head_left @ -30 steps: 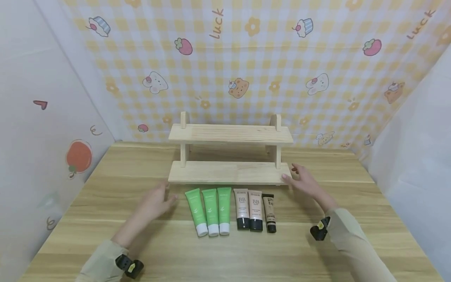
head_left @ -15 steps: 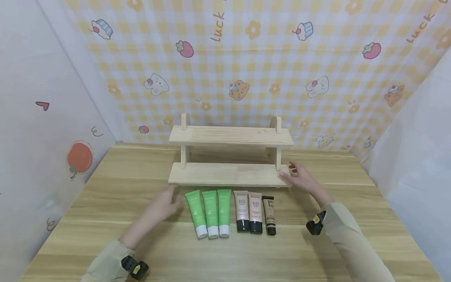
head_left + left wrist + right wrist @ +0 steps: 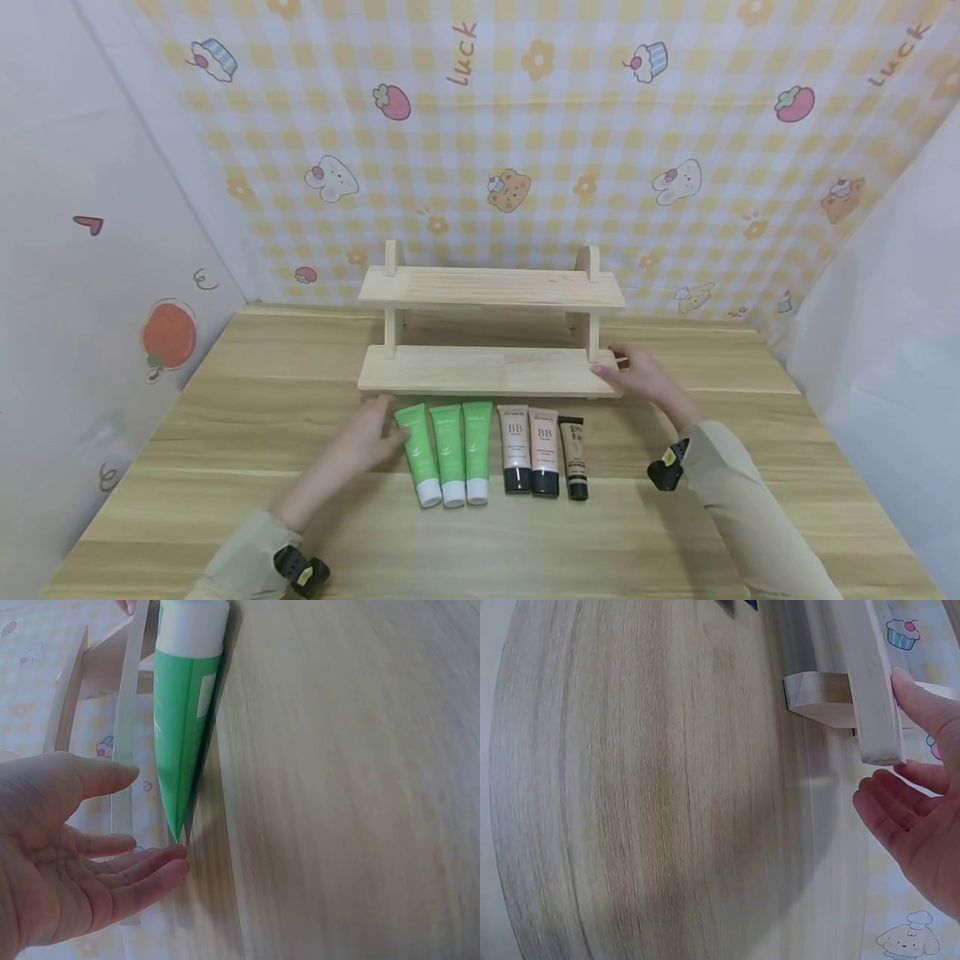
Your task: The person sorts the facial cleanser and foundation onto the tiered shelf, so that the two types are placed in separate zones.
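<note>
My left hand point(image 3: 366, 437) is beside the leftmost green tube point(image 3: 418, 454), thumb and fingers spread apart. In the left wrist view the fingertips lie right by the flat end of that green tube point(image 3: 184, 727), with the thumb on its other side. Two more green tubes with white caps lie alongside. My right hand point(image 3: 637, 375) is at the right end of the two-tier wooden shelf point(image 3: 480, 371). Its thumb rests on the lower board point(image 3: 877, 690) and the index finger is at the board's end, while the other fingers point(image 3: 885, 814) are loosely bent below.
Right of the green tubes lie two beige BB tubes point(image 3: 515, 442) with black caps and a slimmer brown-and-black tube point(image 3: 575, 457). All are on the wood-grain table point(image 3: 510, 550), in front of the shelf. A checked cloth point(image 3: 450, 133) hangs behind.
My left hand has moved right, from left of the shelf corner up to the leftmost green tube. The right hand has shifted slightly left onto the shelf's end. The tubes stay in place.
</note>
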`<move>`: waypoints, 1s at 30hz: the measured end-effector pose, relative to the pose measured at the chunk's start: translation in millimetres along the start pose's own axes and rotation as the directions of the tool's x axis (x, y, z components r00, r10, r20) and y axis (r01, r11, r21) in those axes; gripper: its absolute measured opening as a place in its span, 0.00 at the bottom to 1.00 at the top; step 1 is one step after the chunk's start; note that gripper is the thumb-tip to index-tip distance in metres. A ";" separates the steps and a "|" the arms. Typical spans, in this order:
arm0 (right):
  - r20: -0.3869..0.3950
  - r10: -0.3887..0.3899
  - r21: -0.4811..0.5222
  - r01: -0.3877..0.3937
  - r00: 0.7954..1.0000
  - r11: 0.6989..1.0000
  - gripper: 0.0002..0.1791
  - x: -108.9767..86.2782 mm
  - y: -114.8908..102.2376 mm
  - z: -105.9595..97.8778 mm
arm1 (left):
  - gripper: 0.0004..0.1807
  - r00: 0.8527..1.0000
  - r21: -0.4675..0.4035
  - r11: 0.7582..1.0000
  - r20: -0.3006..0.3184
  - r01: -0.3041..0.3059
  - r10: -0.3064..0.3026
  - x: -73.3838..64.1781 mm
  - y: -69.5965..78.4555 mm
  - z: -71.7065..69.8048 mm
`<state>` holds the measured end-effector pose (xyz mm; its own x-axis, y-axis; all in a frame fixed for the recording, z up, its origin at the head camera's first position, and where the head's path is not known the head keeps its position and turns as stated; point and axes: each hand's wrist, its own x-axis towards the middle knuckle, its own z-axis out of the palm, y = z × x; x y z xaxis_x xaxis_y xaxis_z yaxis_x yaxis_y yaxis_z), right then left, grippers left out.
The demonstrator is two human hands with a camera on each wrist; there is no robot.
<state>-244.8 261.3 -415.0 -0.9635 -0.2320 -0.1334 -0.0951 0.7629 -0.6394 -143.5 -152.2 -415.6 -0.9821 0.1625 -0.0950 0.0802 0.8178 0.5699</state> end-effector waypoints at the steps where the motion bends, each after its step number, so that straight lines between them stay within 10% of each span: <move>1: 0.000 -0.001 -0.004 0.001 1.000 1.000 0.41 0.2 0.7 0.1 | 0.33 1.000 -0.004 1.000 0.003 0.001 -0.001 0.1 0.9 1.0; 30: 0.004 0.115 0.109 -0.115 0.993 0.987 0.39 2.0 3.2 7.0 | 0.44 0.990 -0.002 0.991 0.037 0.133 -0.133 -2.3 21.6 14.0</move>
<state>-245.2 259.1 -422.7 -0.9670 -0.1451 -0.2092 0.0440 0.7142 -0.6985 -137.2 -127.2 -414.5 -0.9772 0.0726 -0.1996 -0.0515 0.8308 0.5542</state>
